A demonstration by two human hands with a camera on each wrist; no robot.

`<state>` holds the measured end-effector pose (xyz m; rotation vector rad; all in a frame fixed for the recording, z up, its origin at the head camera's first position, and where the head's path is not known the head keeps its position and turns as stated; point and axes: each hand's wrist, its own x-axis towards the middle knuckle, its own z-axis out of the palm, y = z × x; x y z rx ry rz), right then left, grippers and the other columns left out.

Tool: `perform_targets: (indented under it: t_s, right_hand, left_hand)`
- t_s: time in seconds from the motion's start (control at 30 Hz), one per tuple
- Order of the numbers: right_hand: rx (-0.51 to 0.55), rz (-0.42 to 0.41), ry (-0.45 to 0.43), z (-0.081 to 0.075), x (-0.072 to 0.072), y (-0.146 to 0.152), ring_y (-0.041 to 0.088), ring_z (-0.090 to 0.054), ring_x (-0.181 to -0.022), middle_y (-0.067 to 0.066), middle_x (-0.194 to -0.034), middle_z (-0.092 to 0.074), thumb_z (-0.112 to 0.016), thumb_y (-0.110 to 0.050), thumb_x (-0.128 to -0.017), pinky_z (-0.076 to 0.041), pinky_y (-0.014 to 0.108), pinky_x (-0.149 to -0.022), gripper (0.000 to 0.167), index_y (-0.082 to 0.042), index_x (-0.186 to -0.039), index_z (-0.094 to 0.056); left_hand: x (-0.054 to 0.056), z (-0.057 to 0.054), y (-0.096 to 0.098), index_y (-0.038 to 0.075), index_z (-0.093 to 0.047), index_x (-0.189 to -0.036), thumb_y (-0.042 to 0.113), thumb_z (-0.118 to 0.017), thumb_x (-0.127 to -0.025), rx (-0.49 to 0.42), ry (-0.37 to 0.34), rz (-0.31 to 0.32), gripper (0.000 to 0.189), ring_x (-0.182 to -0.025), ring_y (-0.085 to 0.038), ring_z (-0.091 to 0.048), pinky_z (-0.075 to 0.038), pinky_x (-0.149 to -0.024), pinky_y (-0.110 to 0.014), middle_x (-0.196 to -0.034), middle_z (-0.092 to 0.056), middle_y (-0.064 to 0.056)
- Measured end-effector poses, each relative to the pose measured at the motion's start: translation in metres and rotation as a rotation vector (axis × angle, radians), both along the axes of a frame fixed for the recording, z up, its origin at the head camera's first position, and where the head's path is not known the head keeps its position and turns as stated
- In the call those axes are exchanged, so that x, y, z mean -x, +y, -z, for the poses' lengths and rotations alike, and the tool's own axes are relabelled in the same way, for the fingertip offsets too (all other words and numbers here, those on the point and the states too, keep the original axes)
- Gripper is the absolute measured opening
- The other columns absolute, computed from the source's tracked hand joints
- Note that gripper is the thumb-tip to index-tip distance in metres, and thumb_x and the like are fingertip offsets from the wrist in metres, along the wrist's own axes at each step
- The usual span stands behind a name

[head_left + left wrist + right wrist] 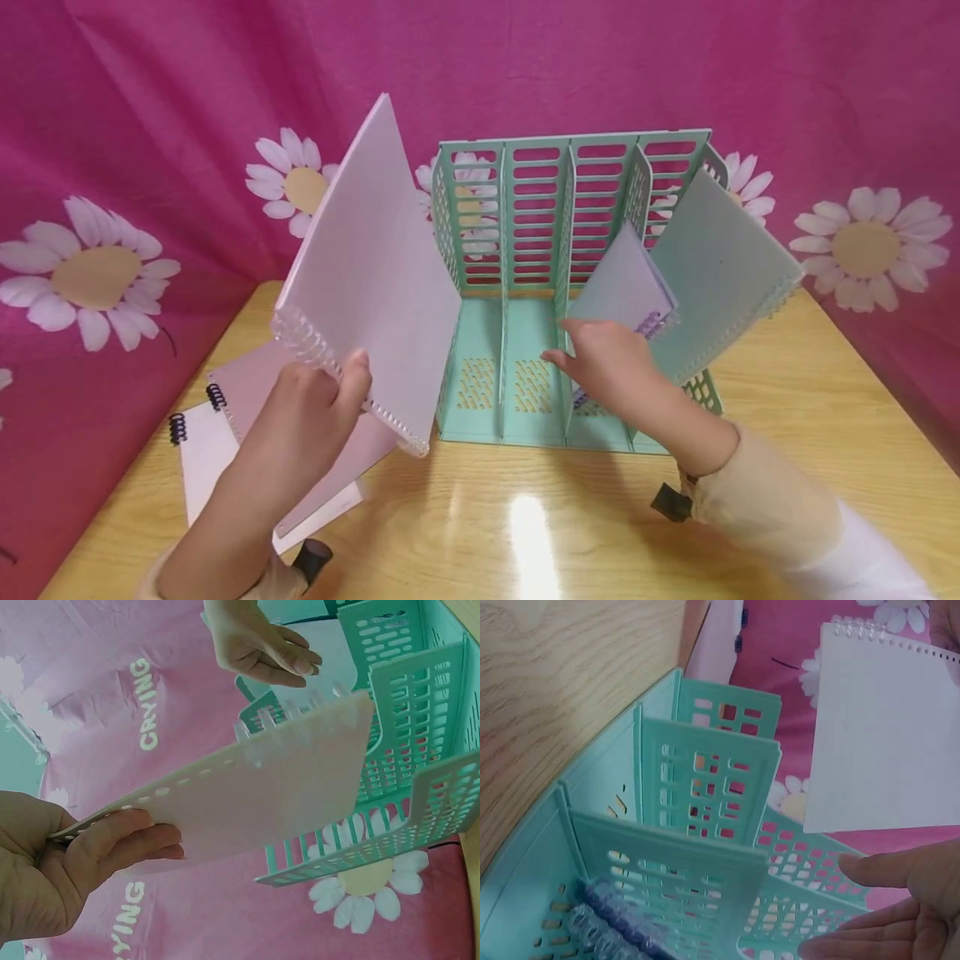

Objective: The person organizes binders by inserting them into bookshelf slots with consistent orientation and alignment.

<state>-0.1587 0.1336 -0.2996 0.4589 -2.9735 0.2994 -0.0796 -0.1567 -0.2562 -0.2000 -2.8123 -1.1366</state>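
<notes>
My left hand (pixel 315 408) grips a pale pink spiral notebook (pixel 382 258) by its coil-bound edge, thumb on the near cover. In the left wrist view its fingers curl round that edge, and clear coils (pixel 300 724) show at the notebook's far end. The raised notebook overlaps the left side of a mint-green slotted file organizer (pixel 465 333). My right hand (pixel 615 358) holds nothing, its fingers extended in front of the organizer's middle compartments. Behind it, a lilac spiral notebook (pixel 618 275) and a pale green one (pixel 723 267) stand tilted in the right-hand compartments.
On the table's left side a dusty-pink spiral notebook (pixel 360 467) lies over a white one (pixel 197 446) with black coils. Upright dividers (pixel 705 772) split the organizer into several slots. A magenta cloth (pixel 525 67) with daisies hangs behind the wooden table (pixel 600 525).
</notes>
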Motion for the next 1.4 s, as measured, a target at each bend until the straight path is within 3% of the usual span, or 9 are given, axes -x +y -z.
perform_targets:
  t_s: [0.17, 0.3, 0.57, 0.67, 0.8, 0.93, 1.2, 1.27, 1.4]
  right_hand:
    - [0.012, -0.002, 0.019, 0.000, 0.000, 0.014, 0.025, -0.065, -0.063, 0.012, -0.074, -0.069, -0.075, -0.030, -0.096, -0.053, 0.037, -0.057, 0.036, 0.003, -0.106, -0.069]
    - [0.036, -0.005, 0.033, -0.001, -0.002, 0.028, 0.020, -0.058, -0.058, 0.007, -0.065, -0.061, -0.077, -0.027, -0.094, -0.051, 0.037, -0.058, 0.031, 0.002, -0.095, -0.067]
    - [0.026, -0.009, 0.045, 0.004, -0.011, 0.052, 0.032, -0.073, -0.070, 0.015, -0.080, -0.075, -0.079, -0.026, -0.092, -0.058, 0.046, -0.063, 0.030, 0.001, -0.093, -0.067]
    - [0.025, -0.038, 0.064, 0.006, -0.017, 0.058, 0.032, -0.074, -0.072, 0.016, -0.081, -0.077, -0.079, -0.023, -0.091, -0.060, 0.046, -0.065, 0.027, 0.003, -0.094, -0.069]
    - [0.036, -0.047, 0.046, 0.008, -0.023, 0.065, 0.028, -0.072, -0.069, 0.014, -0.081, -0.077, -0.080, -0.022, -0.090, -0.059, 0.044, -0.064, 0.025, 0.001, -0.094, -0.072]
    - [0.041, -0.027, -0.007, 0.008, -0.026, 0.072, 0.017, -0.053, -0.060, 0.003, -0.069, -0.065, -0.080, -0.025, -0.090, -0.045, 0.034, -0.056, 0.024, -0.007, -0.084, -0.067]
    - [0.001, 0.034, -0.033, 0.010, -0.033, 0.099, 0.016, -0.048, -0.058, 0.000, -0.061, -0.053, -0.079, -0.024, -0.091, -0.040, 0.034, -0.053, 0.035, -0.009, -0.071, -0.055]
    - [-0.019, 0.054, -0.037, 0.010, -0.034, 0.106, 0.018, -0.052, -0.059, 0.003, -0.064, -0.059, -0.080, -0.024, -0.090, -0.044, 0.036, -0.053, 0.028, -0.006, -0.079, -0.062]
    - [-0.054, 0.085, -0.089, 0.011, -0.038, 0.120, 0.023, -0.061, -0.065, 0.008, -0.074, -0.069, -0.080, -0.022, -0.090, -0.049, 0.041, -0.054, 0.033, 0.000, -0.111, -0.069]
  left_hand:
    - [-0.001, 0.000, 0.009, 0.000, -0.067, -0.088, 0.018, -0.047, -0.108, -0.052, 0.009, 0.041, 0.034, -0.060, -0.010, -0.045, -0.046, -0.058, -0.026, -0.072, -0.057, -0.003]
    - [0.002, 0.001, 0.019, 0.005, -0.058, -0.072, 0.019, -0.048, -0.108, -0.080, 0.005, 0.087, 0.040, -0.054, -0.008, -0.036, -0.037, -0.050, -0.023, -0.062, -0.046, 0.001]
    - [0.005, 0.002, 0.042, 0.010, -0.047, -0.061, 0.019, -0.049, -0.107, -0.085, 0.044, 0.163, 0.047, -0.049, -0.008, -0.024, -0.023, -0.045, -0.023, -0.054, -0.030, 0.005]
    - [0.006, 0.002, 0.051, 0.005, -0.060, -0.067, 0.020, -0.049, -0.107, -0.074, 0.030, 0.191, 0.044, -0.049, -0.009, -0.026, -0.025, -0.044, -0.023, -0.056, -0.034, 0.004]
    - [0.009, 0.000, 0.063, -0.003, -0.074, -0.101, 0.020, -0.048, -0.108, -0.087, 0.002, 0.208, 0.035, -0.052, -0.011, -0.029, -0.029, -0.046, -0.025, -0.060, -0.038, 0.002]
    - [0.015, -0.001, 0.071, 0.003, -0.061, -0.073, 0.020, -0.046, -0.108, -0.058, -0.007, 0.203, 0.041, -0.053, -0.011, -0.026, -0.025, -0.047, -0.024, -0.057, -0.029, 0.003]
    - [0.032, 0.001, 0.085, 0.011, -0.038, -0.060, 0.011, -0.044, -0.105, -0.034, -0.014, 0.208, 0.046, -0.054, -0.012, -0.023, -0.023, -0.051, -0.024, -0.054, -0.025, 0.003]
    - [0.037, 0.003, 0.088, 0.012, -0.031, -0.062, 0.009, -0.042, -0.104, -0.006, -0.007, 0.211, 0.043, -0.057, -0.013, -0.024, -0.024, -0.054, -0.024, -0.057, -0.025, 0.002]
    - [0.046, 0.008, 0.093, 0.004, -0.047, -0.078, 0.007, -0.040, -0.104, 0.046, 0.012, 0.226, 0.027, -0.060, -0.015, -0.032, -0.032, -0.056, -0.025, -0.064, -0.033, -0.001]
